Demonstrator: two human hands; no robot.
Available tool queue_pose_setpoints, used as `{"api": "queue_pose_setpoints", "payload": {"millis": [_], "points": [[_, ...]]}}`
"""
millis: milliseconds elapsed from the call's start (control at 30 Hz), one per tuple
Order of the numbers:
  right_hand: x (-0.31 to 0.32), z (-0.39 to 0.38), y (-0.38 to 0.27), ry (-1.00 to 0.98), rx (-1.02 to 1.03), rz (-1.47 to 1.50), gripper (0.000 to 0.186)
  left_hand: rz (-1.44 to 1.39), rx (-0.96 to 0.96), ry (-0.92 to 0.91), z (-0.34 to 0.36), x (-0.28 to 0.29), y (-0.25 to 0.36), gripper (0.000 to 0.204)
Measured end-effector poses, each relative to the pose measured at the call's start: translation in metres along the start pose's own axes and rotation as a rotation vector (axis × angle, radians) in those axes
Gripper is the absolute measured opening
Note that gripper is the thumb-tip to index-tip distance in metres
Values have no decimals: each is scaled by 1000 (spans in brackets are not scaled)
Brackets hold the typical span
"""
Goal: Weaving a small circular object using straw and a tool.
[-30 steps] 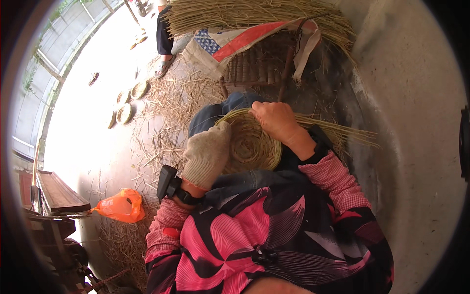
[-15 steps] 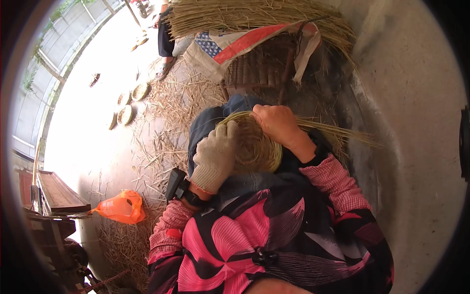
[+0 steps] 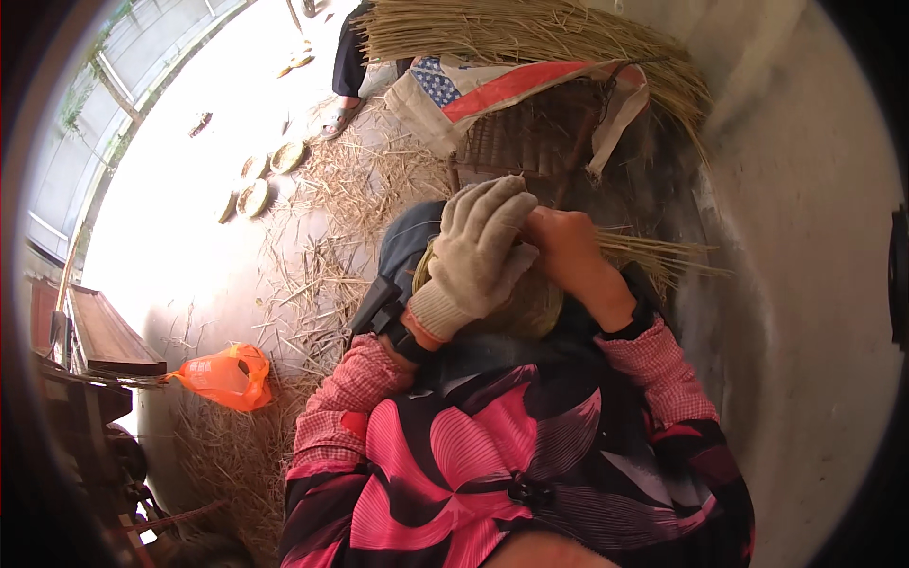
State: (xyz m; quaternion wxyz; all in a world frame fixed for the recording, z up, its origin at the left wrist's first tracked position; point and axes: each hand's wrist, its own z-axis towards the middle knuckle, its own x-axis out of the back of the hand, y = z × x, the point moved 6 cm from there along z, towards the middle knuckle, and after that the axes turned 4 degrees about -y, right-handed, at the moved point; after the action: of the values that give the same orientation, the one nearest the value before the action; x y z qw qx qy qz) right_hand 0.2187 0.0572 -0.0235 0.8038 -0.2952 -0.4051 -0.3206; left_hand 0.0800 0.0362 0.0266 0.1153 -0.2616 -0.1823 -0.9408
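Head view, person seated, looking down at lap.

Left hand (image 3: pixel 478 248): wears a pale knitted work glove, fingers spread and laid flat over the upper face of a round coiled mat of yellow-green woven straw (image 3: pixel 530 308). The glove presses on the mat and covers most of it; the fingers are apart, not curled around anything. A black band sits at the left wrist.

Right hand (image 3: pixel 566 248): bare, fingers bunched together at the mat's top edge, just beside the gloved fingertips and touching them. It pinches the near end of a loose bundle of thin straw stalks (image 3: pixel 663 256) that fans out to the right. Exactly how many stalks are pinched cannot be made out.

Mat position: on the lap, against blue trousered knees, between the two hands, only its lower right arc visible.

Surroundings: a large sheaf of dry straw (image 3: pixel 530 33) lies across the top, over a striped woven sack (image 3: pixel 492 90). Loose straw litter covers the concrete floor. An orange plastic bag (image 3: pixel 222 377) lies lower left, well apart from the hands. Small round woven discs (image 3: pixel 254 197) rest on the sunlit floor upper left. Another person's sandalled foot (image 3: pixel 336 118) stands near the sack.
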Motion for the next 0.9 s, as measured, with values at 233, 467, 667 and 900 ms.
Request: {"api": "queue_pose_setpoints", "payload": {"millis": [233,467,667,900], "points": [[18,-7,-12,201,120,-48,20,-450,591,-16,-31,66,-80,43],[20,5,-23,223,206,-20,21,-636,932,-515,-45,44,-112,35],[7,13,-20,136,160,-98,23,-208,454,-501,-5,41,-74,26],[-5,11,-8,100,11,-83,35,157,373,-790,-41,17,4,28]]}}
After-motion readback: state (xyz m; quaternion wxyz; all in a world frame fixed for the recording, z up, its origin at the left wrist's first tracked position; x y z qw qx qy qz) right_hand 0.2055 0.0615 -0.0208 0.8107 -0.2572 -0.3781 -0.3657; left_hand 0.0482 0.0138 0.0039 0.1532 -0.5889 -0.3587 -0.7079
